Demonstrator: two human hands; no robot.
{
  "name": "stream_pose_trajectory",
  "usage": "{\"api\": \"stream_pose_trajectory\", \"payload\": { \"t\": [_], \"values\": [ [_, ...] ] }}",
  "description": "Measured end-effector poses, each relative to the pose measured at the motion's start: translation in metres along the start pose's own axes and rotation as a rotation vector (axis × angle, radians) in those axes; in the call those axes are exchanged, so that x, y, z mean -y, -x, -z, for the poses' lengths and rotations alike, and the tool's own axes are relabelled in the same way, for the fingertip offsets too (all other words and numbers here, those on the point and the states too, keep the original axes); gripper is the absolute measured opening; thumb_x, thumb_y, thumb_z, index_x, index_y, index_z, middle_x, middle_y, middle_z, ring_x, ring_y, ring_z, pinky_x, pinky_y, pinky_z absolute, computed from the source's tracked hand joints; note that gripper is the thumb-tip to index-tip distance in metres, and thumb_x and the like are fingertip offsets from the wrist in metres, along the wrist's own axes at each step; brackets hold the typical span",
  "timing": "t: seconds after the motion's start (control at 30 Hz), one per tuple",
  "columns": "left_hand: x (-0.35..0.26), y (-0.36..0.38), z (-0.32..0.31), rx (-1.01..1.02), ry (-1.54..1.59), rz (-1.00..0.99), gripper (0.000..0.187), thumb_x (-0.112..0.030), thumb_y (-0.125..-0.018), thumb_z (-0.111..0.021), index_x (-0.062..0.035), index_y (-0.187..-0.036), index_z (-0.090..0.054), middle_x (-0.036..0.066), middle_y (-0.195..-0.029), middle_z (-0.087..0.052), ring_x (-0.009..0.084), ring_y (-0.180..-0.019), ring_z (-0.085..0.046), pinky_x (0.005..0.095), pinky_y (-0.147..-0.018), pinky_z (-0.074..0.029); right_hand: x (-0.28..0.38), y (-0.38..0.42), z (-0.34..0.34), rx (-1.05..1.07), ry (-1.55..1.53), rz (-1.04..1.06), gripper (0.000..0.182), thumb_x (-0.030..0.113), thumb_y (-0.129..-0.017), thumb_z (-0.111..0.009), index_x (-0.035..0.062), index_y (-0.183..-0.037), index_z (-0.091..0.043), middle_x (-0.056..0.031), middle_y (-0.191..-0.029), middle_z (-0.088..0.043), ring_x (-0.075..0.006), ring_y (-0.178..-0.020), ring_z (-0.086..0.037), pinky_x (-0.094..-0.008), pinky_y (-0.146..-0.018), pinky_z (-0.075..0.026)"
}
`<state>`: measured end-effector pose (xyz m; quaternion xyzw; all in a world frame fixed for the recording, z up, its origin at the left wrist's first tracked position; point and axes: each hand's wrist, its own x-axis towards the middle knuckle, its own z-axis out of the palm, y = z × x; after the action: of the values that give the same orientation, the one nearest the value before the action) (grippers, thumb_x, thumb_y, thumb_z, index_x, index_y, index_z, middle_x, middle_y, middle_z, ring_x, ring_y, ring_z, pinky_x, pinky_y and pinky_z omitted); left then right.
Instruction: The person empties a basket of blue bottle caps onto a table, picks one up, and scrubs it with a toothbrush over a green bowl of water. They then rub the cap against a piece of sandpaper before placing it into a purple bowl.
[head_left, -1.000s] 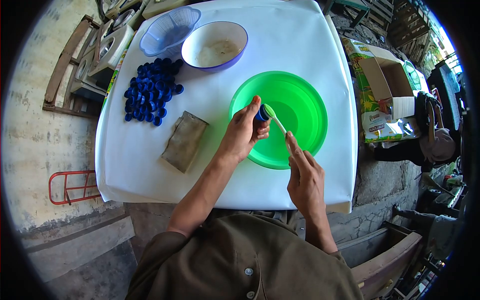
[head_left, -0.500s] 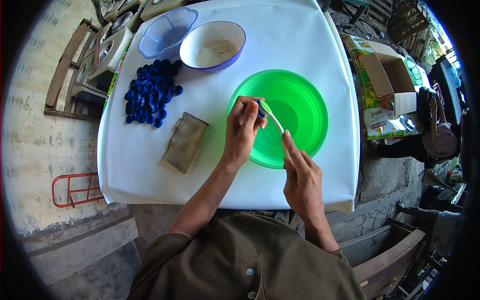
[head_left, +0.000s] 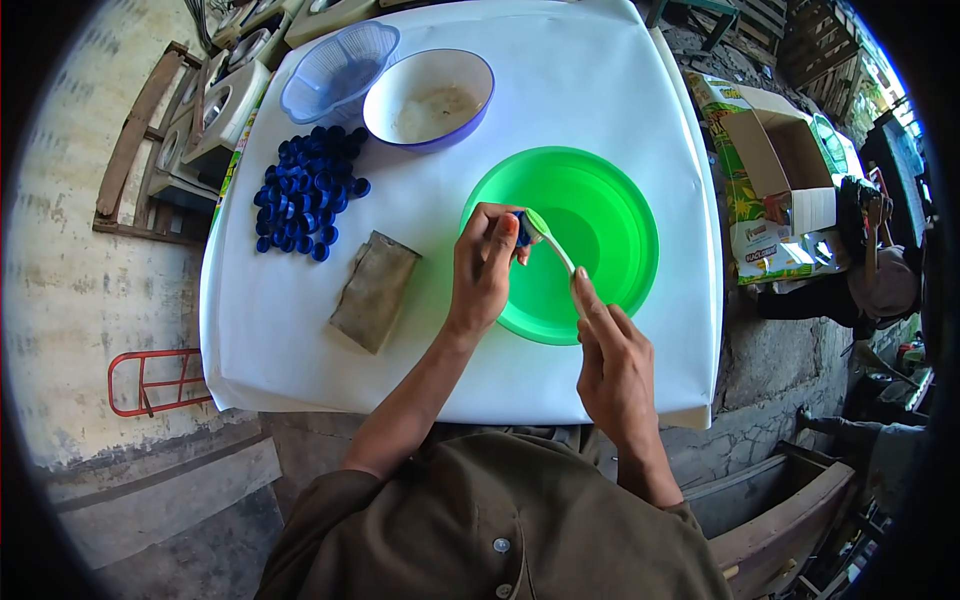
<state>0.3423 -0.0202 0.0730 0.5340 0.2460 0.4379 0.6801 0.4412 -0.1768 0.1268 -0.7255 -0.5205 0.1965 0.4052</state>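
Over the left part of a green basin (head_left: 630, 210), my left hand (head_left: 484, 268) pinches a blue cap (head_left: 521, 230). The green-tipped head of a white toothbrush (head_left: 555, 247) touches the cap. My right hand (head_left: 615, 370) is closed on the brush handle, at the basin's lower edge. Several blue caps (head_left: 308, 188) lie in a pile to the left on the white table cover (head_left: 450, 390). Between the pile and my left forearm lies a grey-brown rectangular block (head_left: 376, 291).
A white and purple bowl (head_left: 428, 98) and a translucent blue basket (head_left: 340, 70) stand at the back left. Right of the table are an open cardboard box (head_left: 780, 150) and another person (head_left: 880, 280). A red metal frame (head_left: 155, 382) leans at the left.
The brush head has shifted slightly against the cap, and my right hand is a little lower and further right. The whole view has shifted slightly.
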Motion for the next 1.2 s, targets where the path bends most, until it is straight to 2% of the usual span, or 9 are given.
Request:
{"api": "stream_pose_trajectory", "payload": {
  "t": [0.13, 0.27, 0.47, 0.5, 0.63, 0.77, 0.87, 1.07, 1.2],
  "values": [
    [0.005, -0.001, 0.010, -0.008, -0.117, -0.037, 0.027, -0.026, -0.106, -0.052, 0.0006, -0.110, -0.058, 0.003, -0.083, -0.058, 0.0094, -0.071, -0.052, 0.0252, -0.066, -0.044, -0.002, 0.007, 0.003, 0.050, -0.009, 0.019, 0.054, -0.004, -0.093, -0.055, 0.0101, -0.145, -0.050, -0.0169, -0.077, -0.055, -0.0348, -0.062, -0.054, -0.0457, -0.058, -0.046],
    [-0.003, -0.002, 0.007, 0.005, -0.054, -0.051, 0.025, -0.022, -0.104, -0.055, 0.0012, -0.113, -0.059, 0.004, -0.087, -0.062, 0.0089, -0.073, -0.053, 0.0248, -0.068, -0.045, 0.000, -0.001, 0.000, 0.019, -0.001, -0.012, 0.053, -0.003, -0.094, -0.055, 0.0098, -0.145, -0.049, -0.0182, -0.077, -0.055, -0.0366, -0.063, -0.054, -0.0461, -0.058, -0.045],
    [-0.002, 0.001, 0.010, 0.058, -0.018, -0.098, 0.025, -0.016, -0.102, -0.057, 0.0017, -0.120, -0.057, 0.011, -0.113, -0.068, 0.0090, -0.077, -0.054, 0.0239, -0.072, -0.046, -0.005, 0.003, -0.003, -0.029, -0.096, 0.024, 0.054, -0.003, -0.094, -0.055, 0.0109, -0.146, -0.049, -0.0184, -0.077, -0.056, -0.0369, -0.064, -0.056, -0.0451, -0.060, -0.048],
    [-0.003, 0.001, 0.013, 0.070, 0.003, -0.079, 0.026, -0.011, -0.101, -0.059, 0.0025, -0.123, -0.055, 0.013, -0.119, -0.066, 0.0101, -0.088, -0.059, 0.0255, -0.081, -0.050, -0.005, 0.002, -0.005, -0.025, -0.080, 0.018, 0.054, -0.003, -0.094, -0.055, 0.0112, -0.146, -0.049, -0.0182, -0.077, -0.056, -0.0365, -0.063, -0.055, -0.0450, -0.060, -0.048],
    [-0.005, 0.001, 0.020, 0.072, 0.045, -0.055, 0.030, -0.003, -0.098, -0.059, 0.0047, -0.127, -0.055, 0.016, -0.126, -0.065, 0.0167, -0.110, -0.064, 0.0311, -0.097, -0.052, -0.006, 0.006, -0.004, 0.009, -0.030, 0.004, 0.054, -0.002, -0.094, -0.055, 0.0126, -0.146, -0.050, -0.0168, -0.076, -0.055, -0.0346, -0.063, -0.055, -0.0447, -0.059, -0.047],
    [-0.006, 0.003, 0.017, 0.021, 0.059, 0.027, 0.030, -0.007, -0.099, -0.061, 0.0049, -0.126, -0.059, 0.016, -0.117, -0.069, 0.0159, -0.102, -0.066, 0.0304, -0.091, -0.054, 0.001, 0.002, 0.002, -0.009, -0.015, 0.011, 0.054, -0.003, -0.094, -0.055, 0.0130, -0.145, -0.051, -0.0157, -0.076, -0.055, -0.0338, -0.063, -0.056, -0.0440, -0.058, -0.047],
    [-0.009, 0.003, 0.020, 0.028, 0.039, 0.056, 0.032, -0.016, -0.100, -0.061, 0.0042, -0.125, -0.059, 0.017, -0.116, -0.069, 0.0203, -0.106, -0.067, 0.0334, -0.090, -0.055, -0.008, -0.001, -0.007, -0.024, 0.026, 0.040, 0.056, -0.003, -0.093, -0.056, 0.0137, -0.145, -0.051, -0.0150, -0.076, -0.054, -0.0327, -0.062, -0.055, -0.0436, -0.056, -0.047],
    [-0.003, 0.006, 0.023, 0.023, 0.010, 0.093, 0.032, -0.019, -0.101, -0.061, 0.0044, -0.121, -0.061, 0.014, -0.108, -0.070, 0.0159, -0.090, -0.067, 0.0299, -0.082, -0.056, -0.004, 0.001, 0.002, -0.002, -0.007, 0.013, 0.056, -0.003, -0.092, -0.057, 0.0141, -0.145, -0.051, -0.0149, -0.076, -0.054, -0.0329, -0.062, -0.055, -0.0445, -0.056, -0.047],
    [-0.008, 0.001, 0.022, 0.004, 0.044, 0.086, 0.030, -0.020, -0.101, -0.061, 0.0035, -0.119, -0.063, 0.012, -0.103, -0.071, 0.0143, -0.088, -0.066, 0.0291, -0.078, -0.054, -0.007, -0.003, -0.003, 0.012, 0.025, 0.035, 0.057, -0.003, -0.092, -0.057, 0.0137, -0.146, -0.050, -0.0152, -0.076, -0.054, -0.0337, -0.062, -0.055, -0.0446, -0.057, -0.047]
  ]
}}
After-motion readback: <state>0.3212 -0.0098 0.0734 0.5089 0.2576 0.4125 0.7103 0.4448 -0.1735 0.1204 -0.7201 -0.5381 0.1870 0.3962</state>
